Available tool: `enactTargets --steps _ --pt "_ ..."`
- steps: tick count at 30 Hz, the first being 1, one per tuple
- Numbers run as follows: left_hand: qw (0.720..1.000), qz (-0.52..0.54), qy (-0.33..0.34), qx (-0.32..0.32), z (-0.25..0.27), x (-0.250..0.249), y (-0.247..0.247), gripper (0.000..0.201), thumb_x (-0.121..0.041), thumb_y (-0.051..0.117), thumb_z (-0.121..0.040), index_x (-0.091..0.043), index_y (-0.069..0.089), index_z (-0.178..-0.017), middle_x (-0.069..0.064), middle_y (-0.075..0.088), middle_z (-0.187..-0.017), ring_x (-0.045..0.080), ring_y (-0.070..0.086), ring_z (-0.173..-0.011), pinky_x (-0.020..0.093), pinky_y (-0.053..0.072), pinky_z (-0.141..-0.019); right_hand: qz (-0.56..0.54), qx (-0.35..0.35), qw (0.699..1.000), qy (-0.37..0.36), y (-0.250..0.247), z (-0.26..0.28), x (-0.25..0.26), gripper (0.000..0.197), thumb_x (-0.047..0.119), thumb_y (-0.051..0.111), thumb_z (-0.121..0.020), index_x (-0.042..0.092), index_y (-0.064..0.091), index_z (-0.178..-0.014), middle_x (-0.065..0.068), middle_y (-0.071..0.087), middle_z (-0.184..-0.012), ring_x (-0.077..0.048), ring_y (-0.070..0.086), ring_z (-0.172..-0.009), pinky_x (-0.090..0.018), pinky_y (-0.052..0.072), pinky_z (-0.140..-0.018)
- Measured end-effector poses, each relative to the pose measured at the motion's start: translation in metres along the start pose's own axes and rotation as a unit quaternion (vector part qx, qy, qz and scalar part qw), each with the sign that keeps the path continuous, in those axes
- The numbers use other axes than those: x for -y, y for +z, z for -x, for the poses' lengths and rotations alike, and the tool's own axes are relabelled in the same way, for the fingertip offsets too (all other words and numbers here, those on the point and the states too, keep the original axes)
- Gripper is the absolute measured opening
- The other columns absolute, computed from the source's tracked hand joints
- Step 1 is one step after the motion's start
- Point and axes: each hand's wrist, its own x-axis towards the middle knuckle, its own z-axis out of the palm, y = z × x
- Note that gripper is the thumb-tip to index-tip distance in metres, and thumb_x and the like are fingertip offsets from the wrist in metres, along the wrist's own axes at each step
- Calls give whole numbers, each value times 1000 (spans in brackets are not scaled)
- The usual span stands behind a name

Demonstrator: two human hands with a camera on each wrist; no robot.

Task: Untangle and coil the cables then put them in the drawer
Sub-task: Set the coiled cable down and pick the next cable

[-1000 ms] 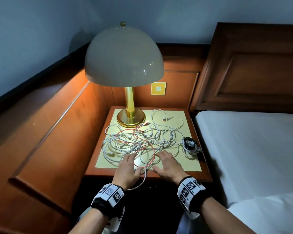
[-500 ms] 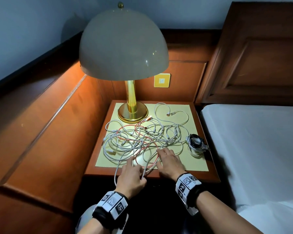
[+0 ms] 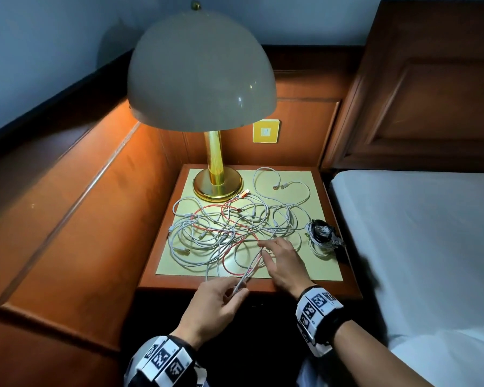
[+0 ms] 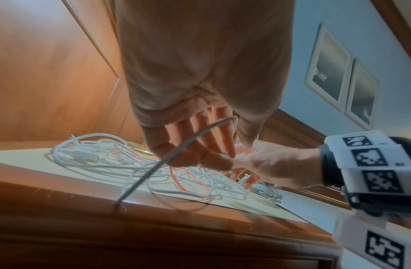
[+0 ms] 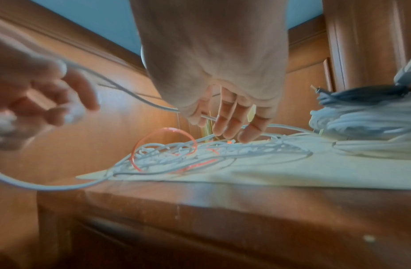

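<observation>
A tangle of cables (image 3: 229, 227) lies spread over the middle of the nightstand's worktop (image 3: 330, 286), on a pale yellow mat (image 3: 313, 188) that covers most of it. Most of the cables are white; one red cable (image 3: 227, 259) loops through them toward the front edge. At the right edge sits a separate, already wound bundle (image 3: 322, 233) of white and dark cable. A brass lamp (image 3: 215, 180) with a domed shade stands at the back left corner of the worktop.

The left hand (image 3: 215, 305) hangs just off the front edge, thumb and fingers (image 4: 213, 140) loosely bent, pinching a white cable (image 3: 245, 277) that runs from the hand up over the edge into the tangle (the left wrist view shows the strand crossing the open palm). The right hand (image 3: 284, 263) rests over the front right part of the tangle with its fingers (image 5: 227, 123) stretched downward, the tips touching white strands on the mat; whether it actually grips any strand cannot be told, since the right wrist view is blurred there.

Both wrists carry white bands (image 3: 317, 308) printed with black square marker patterns; no readable writing shows on them. A yellow wall plate (image 3: 266, 131) sits on the panel behind the lamp, its markings too small to read. A bed with a white sheet (image 3: 419, 247) lies just beside the nightstand's right edge. The drawer itself cannot be made out.
</observation>
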Motion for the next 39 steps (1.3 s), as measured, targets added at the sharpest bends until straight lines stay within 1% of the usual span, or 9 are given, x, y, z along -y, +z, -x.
enactTargets --steps 6,12,17,21,24,27,29,34,39 --pt "998 -25 -55 -22 6 16 -17 10 -33 66 -94 -31 75 -99 -24 72 -87 -4 66 -85 20 52 -79 -83 -96 991 -43 -28 21 3 23 17 64 -95 22 72 -116 1 66 -111 -16 61 -104 -34 54 -88" --pt "971 -149 -124 -137 0 43 -44 12 -20 70 -90 -17 77 -99 3 71 -105 28 66 -101 35 51 -92 -157 -112 979 -63 -51 42 9 23 6 66 -89 27 73 -96 9 66 -100 -2 60 -90 -8 45 -76" --pt "964 -47 -229 -127 -4 18 -70 30 -46 63 -95 -21 78 -88 -3 78 -87 20 71 -94 31 52 -88 -181 -74 980 -21 -47 55 7 30 1 60 -89 28 74 -89 8 68 -97 -2 61 -92 -6 41 -74" --pt "984 28 -135 -113 1 -10 -67 12 -21 68 -95 -26 77 -100 -15 76 -94 2 69 -96 20 50 -84 -213 -38 975 48 -39 55 5 31 5 54 -95 26 76 -89 13 69 -101 3 62 -98 -14 46 -85" --pt "981 146 -102 -73 8 -22 -64 45 7 53 -89 -24 75 -112 -13 75 -110 8 70 -106 26 54 -93 -221 -39 972 73 -35 53 7 23 12 58 -96 23 77 -92 11 70 -103 1 62 -96 -13 45 -81" --pt "949 288 -115 -55 17 -37 -62 47 -4 51 -75 -15 75 -115 -2 74 -117 19 70 -109 33 58 -92 -199 -34 976 80 -30 48 6 14 18 62 -96 21 75 -99 5 69 -106 -6 61 -93 -7 44 -74" --pt "931 337 -131 -46 22 -42 -58 48 -11 50 -72 -11 75 -114 5 75 -114 23 71 -106 32 58 -90 -175 -13 980 93 -28 45 6 13 26 62 -96 24 73 -104 4 64 -108 -15 61 -95 -21 51 -86" --pt "970 205 -107 -75 32 -41 -44 19 -14 78 -86 -23 79 -102 -6 78 -99 12 73 -97 29 56 -91 -75 32 988 128 -25 44 18 41 55 53 -97 26 62 -124 0 48 -121 -16 43 -119 -38 41 -106" --pt "971 213 -81 -68 39 -55 -18 25 -7 80 -83 -16 67 -102 1 77 -94 17 74 -87 22 55 -81 -206 61 975 62 -32 46 63 43 61 52 -96 21 68 -87 3 63 -87 -11 58 -85 -23 46 -75"
